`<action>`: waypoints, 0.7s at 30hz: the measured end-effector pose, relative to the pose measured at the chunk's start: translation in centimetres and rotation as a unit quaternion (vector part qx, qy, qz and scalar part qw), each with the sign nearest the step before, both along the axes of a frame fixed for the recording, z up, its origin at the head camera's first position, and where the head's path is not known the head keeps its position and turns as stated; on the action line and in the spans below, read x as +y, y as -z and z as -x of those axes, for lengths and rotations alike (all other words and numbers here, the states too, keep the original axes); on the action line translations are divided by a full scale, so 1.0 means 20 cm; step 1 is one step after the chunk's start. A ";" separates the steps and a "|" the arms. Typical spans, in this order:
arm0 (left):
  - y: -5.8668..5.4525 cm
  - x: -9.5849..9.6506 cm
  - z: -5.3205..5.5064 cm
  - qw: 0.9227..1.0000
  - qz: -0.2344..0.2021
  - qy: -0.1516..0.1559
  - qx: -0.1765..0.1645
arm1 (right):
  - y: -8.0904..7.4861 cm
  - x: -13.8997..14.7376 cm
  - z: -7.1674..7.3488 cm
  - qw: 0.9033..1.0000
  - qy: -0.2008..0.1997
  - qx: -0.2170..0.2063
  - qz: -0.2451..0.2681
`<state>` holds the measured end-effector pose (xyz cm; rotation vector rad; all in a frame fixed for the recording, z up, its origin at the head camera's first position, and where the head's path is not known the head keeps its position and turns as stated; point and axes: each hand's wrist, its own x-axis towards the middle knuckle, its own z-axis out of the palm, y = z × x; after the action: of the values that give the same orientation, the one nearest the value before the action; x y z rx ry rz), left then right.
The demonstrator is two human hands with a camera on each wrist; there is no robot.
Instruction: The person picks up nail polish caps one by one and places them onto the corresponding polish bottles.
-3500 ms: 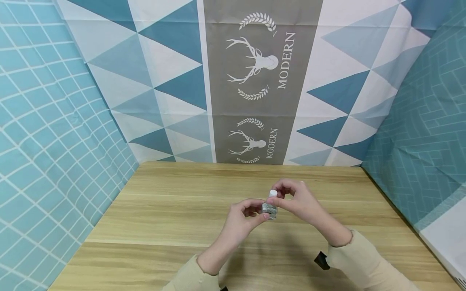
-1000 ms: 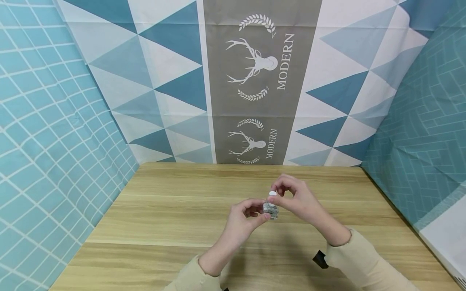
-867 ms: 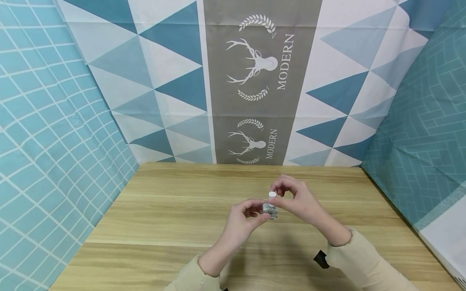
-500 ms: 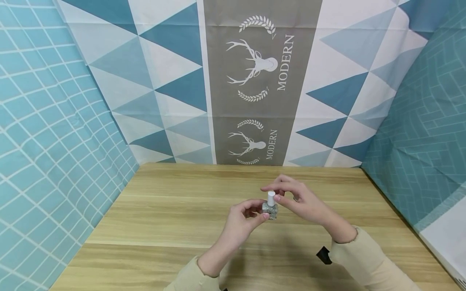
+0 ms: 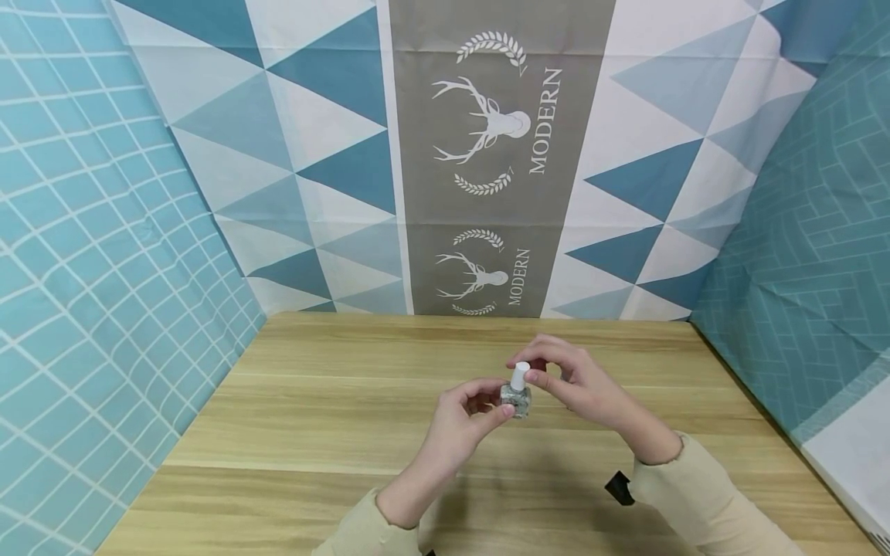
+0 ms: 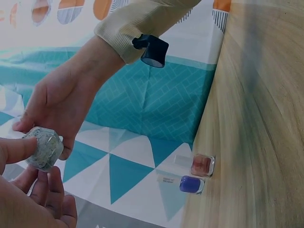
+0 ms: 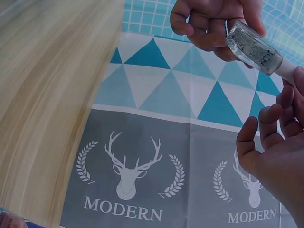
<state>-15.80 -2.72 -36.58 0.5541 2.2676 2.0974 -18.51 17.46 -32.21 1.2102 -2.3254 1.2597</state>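
Note:
A small glass nail polish bottle [image 5: 515,401] with silvery speckled contents and a white cap [image 5: 520,376] is held up over the table, cap upward. My left hand [image 5: 464,413] pinches the glass body between thumb and fingers. At the cap, my right hand [image 5: 570,382] pinches with thumb and index finger, the cap's top showing between them. In the right wrist view the dark-flecked bottle [image 7: 254,49] lies slantwise, the cap partly covered by right-hand fingers. From the left wrist view the bottle's base [image 6: 46,148] faces the camera and hides the cap.
Two more small bottles, one reddish-brown [image 6: 203,165] and one purple [image 6: 191,184], stand on the wooden table [image 6: 266,142] in the left wrist view. Patterned cloths hang behind [image 5: 473,154] and on both sides. A white box-like thing [image 5: 855,455] is at the right edge.
Half a second ago my right index finger was stretched out past the cap; now it has curled back against it. Earlier the right fingers covered more of the cap. The left hand stays in place.

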 end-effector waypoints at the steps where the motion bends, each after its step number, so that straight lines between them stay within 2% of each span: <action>1: 0.00 0.00 0.00 1.000 -0.001 -0.001 -0.002 | 0.00 0.00 0.00 1.000 0.004 0.000 0.000; 7: -0.01 0.00 0.00 1.000 -0.006 0.000 -0.001 | 0.00 0.00 0.00 1.000 0.029 0.002 -0.007; 12: -0.01 0.00 0.00 1.000 -0.007 0.000 0.008 | 0.01 0.00 0.01 0.999 0.033 0.026 0.002; 16: -0.01 0.00 0.00 1.000 -0.015 -0.002 0.007 | 0.01 -0.01 0.01 0.998 0.056 0.034 0.004; 21: 0.00 0.00 0.00 1.000 -0.021 -0.004 0.015 | -0.05 -0.07 -0.05 0.997 0.072 0.028 0.018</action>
<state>-15.87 -2.73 -36.55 0.5815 2.2497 2.1610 -17.59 16.14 -31.12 1.0325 -2.2947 1.1985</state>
